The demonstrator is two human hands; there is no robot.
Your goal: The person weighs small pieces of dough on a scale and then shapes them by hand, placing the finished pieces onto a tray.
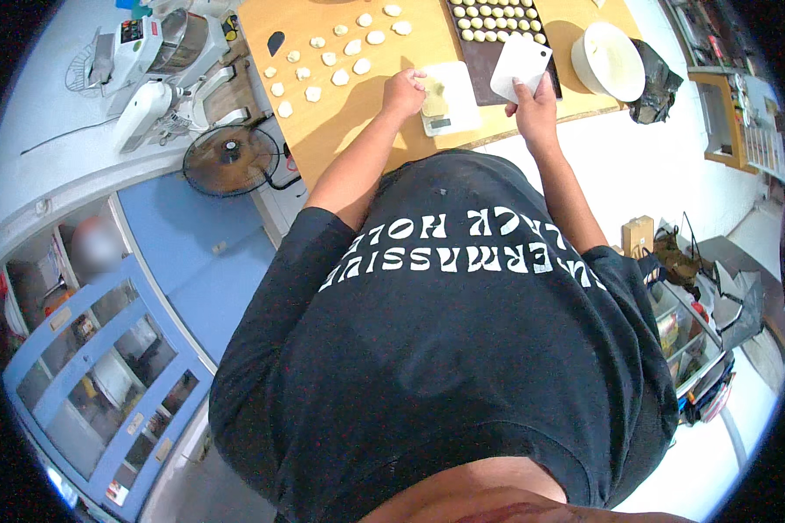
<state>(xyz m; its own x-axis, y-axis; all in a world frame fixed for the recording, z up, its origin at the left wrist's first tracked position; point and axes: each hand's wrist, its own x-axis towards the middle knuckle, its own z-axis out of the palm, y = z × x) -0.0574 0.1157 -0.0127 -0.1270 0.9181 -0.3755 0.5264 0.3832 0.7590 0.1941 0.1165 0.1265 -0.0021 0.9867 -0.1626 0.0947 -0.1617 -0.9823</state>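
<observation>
While one white scraper (pixel 516 70), upper frame right of centre, is pinched in the right hand (pixel 534 106), the left hand (pixel 404 92), fingers curled, contents indiscernible, is at a white scale (pixel 464 91), a dark tray (pixel 480 59) and pale bowl (pixel 590 54) lying rightward.

- White wall (pixel 52 166) along the left
- Blue door (pixel 192 253), lower left
- Blue paned frame (pixel 85 360) beside it
- Wooden table (pixel 427 39) at the top
- Black fan (pixel 229 152) beside the table
</observation>
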